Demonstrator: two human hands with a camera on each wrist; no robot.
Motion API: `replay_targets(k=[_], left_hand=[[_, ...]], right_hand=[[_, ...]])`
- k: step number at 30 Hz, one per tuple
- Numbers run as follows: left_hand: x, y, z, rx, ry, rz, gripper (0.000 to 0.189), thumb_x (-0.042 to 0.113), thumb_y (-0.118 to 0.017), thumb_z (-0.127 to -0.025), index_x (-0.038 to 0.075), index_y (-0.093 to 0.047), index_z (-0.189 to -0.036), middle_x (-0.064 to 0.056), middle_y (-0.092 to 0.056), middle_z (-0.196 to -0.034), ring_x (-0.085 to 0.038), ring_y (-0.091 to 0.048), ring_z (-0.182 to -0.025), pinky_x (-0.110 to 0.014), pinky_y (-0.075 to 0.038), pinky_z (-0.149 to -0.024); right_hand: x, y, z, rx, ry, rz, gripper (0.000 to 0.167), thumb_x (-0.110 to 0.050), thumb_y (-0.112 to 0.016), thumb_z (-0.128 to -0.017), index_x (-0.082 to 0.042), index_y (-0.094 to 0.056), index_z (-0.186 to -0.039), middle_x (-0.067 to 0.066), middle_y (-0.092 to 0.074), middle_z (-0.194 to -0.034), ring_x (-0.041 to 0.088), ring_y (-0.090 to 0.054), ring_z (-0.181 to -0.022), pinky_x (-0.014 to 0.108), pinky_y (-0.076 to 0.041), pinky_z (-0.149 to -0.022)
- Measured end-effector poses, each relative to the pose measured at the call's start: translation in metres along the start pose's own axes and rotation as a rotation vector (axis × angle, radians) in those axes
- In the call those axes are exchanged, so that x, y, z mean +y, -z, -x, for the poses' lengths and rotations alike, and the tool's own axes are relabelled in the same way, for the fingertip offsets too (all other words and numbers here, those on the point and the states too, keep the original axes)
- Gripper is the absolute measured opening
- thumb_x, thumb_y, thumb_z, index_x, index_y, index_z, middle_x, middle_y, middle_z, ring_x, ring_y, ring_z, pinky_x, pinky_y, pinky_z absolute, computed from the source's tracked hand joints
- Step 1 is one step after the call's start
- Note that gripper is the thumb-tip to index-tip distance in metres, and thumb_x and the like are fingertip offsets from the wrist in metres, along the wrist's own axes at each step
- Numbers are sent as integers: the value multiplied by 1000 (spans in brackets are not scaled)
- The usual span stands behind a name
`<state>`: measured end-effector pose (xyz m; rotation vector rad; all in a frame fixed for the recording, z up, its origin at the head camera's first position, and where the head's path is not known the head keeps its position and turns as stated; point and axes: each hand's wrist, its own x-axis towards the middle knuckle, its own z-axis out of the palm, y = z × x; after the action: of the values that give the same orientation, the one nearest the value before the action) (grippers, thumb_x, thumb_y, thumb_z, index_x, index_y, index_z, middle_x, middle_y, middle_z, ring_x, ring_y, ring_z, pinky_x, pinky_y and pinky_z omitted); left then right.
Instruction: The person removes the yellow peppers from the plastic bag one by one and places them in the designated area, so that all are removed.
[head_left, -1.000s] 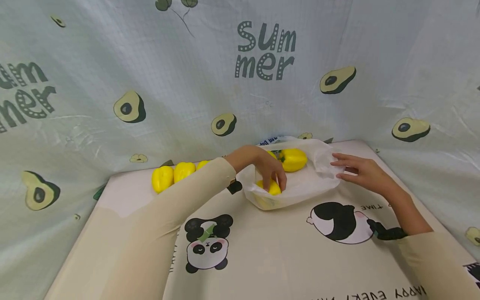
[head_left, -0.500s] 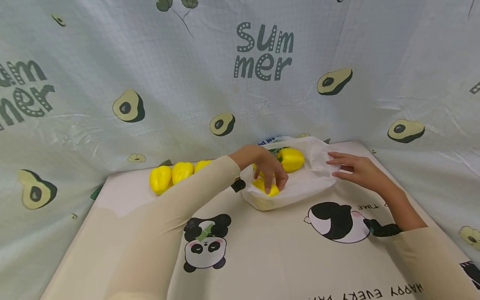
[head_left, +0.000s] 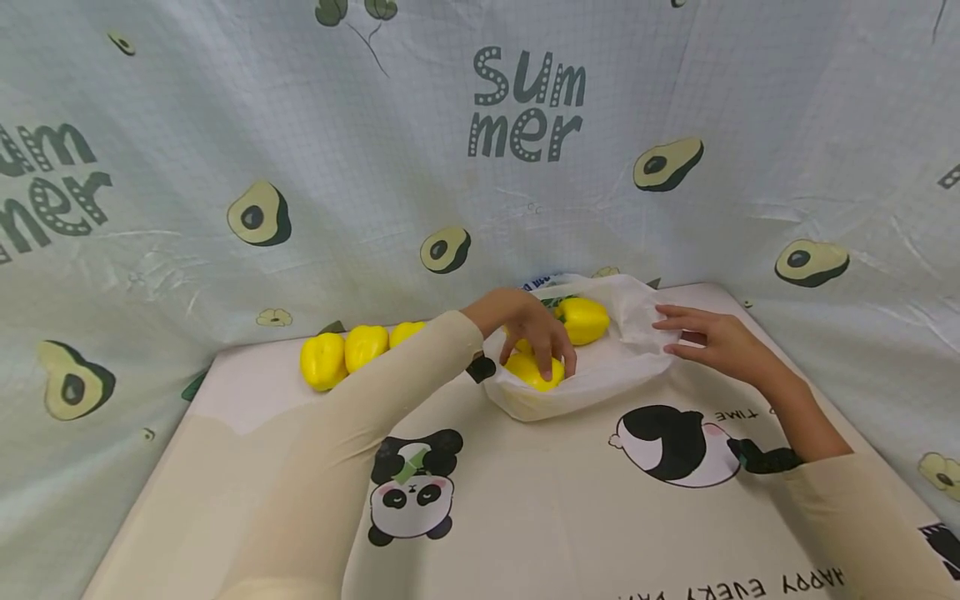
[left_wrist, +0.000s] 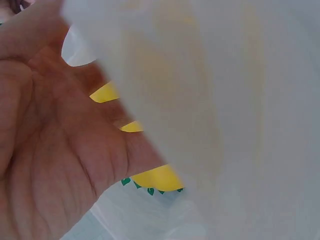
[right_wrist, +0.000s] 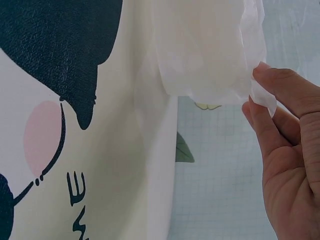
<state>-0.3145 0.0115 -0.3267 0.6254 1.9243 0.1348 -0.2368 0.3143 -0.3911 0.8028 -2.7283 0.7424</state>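
Observation:
A white plastic bag (head_left: 600, 387) lies open on the table with yellow bell peppers inside. My left hand (head_left: 536, 329) reaches into its left part, its fingers and thumb curved over a bell pepper (head_left: 528, 368) near the front rim. Farther back in the bag lies another bell pepper (head_left: 583, 321). In the left wrist view the bag's wall (left_wrist: 215, 120) covers the fingertips, and yellow shows between the fingers. At the right end, my right hand (head_left: 712, 340) holds the bag's edge; the right wrist view shows the bag's edge (right_wrist: 257, 90) pinched between thumb and fingers.
Left of the bag, several yellow bell peppers stand in a row, one bell pepper (head_left: 323, 362) at its end; the left sleeve (head_left: 375, 400) partly covers the row. The table (head_left: 525, 500) has a panda-print cover. Behind it hangs an avocado-print sheet (head_left: 360, 167).
My left hand has shifted slightly on the front pepper, and more of that pepper shows. My right hand keeps its hold on the bag's edge. The head view has shifted a little.

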Motion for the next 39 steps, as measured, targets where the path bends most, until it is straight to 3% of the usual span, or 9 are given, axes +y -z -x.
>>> replay_targets(k=[4,7,10,16,22,26,32,39], left_hand=[[-3,3,5,40,-85,8,30,16,-74,-93,32,-71,-118,4,-38,-148,-25,-41,-132,-53,-62,-79],[-6,5,10,54,-154,13,48,6,-77,-89,34,-66,-126,4,-32,-149,-28,-44,-130,-49,-62,-80],[-10,8,16,83,-237,-22,68,-3,-79,-84,35,-57,-137,3,-28,-150,-29,-43,-130,-42,-60,-90],[-22,13,30,259,-455,-215,87,-4,-80,-79,30,-41,-149,3,-32,-154,-21,-38,-130,-30,-38,-112],[-39,8,37,418,-592,-242,82,-1,-80,-81,24,-43,-151,4,-34,-156,-13,-33,-137,-30,-37,-111],[-46,3,40,468,-641,-246,82,5,-81,-82,21,-44,-153,0,-33,-155,-15,-32,-137,-31,-37,-109],[-50,-3,44,531,-659,-197,83,23,-84,-83,18,-42,-154,-7,-33,-151,-20,-30,-136,-38,-33,-116],[-53,-10,45,586,-712,-156,85,24,-85,-82,13,-41,-155,-9,-35,-148,-22,-34,-132,-44,-45,-104]], right_hand=[[0,1,1,3,-3,-7,41,-14,-78,-90,-4,-69,-128,22,-54,-146,43,-61,-118,52,-56,-89],[0,1,2,1,-13,-20,40,-13,-78,-90,-3,-69,-128,23,-54,-146,44,-61,-119,52,-55,-90],[0,0,2,-7,-23,-28,41,-14,-78,-90,-3,-69,-129,23,-53,-147,45,-60,-120,52,-55,-91],[2,0,3,1,-4,-17,41,-11,-78,-89,-2,-69,-128,25,-53,-146,46,-60,-119,54,-55,-89],[6,0,1,16,18,-9,40,-9,-79,-88,-1,-69,-127,25,-55,-144,44,-64,-114,53,-55,-89],[7,1,0,2,-14,-19,42,-12,-79,-89,-1,-68,-129,24,-54,-145,44,-64,-114,53,-54,-90],[9,0,-1,-13,-31,-30,43,-13,-79,-89,-1,-68,-129,24,-53,-146,45,-63,-117,52,-53,-92],[13,-1,-2,3,2,-19,42,-10,-80,-87,0,-70,-127,25,-55,-143,45,-64,-115,51,-54,-89]])
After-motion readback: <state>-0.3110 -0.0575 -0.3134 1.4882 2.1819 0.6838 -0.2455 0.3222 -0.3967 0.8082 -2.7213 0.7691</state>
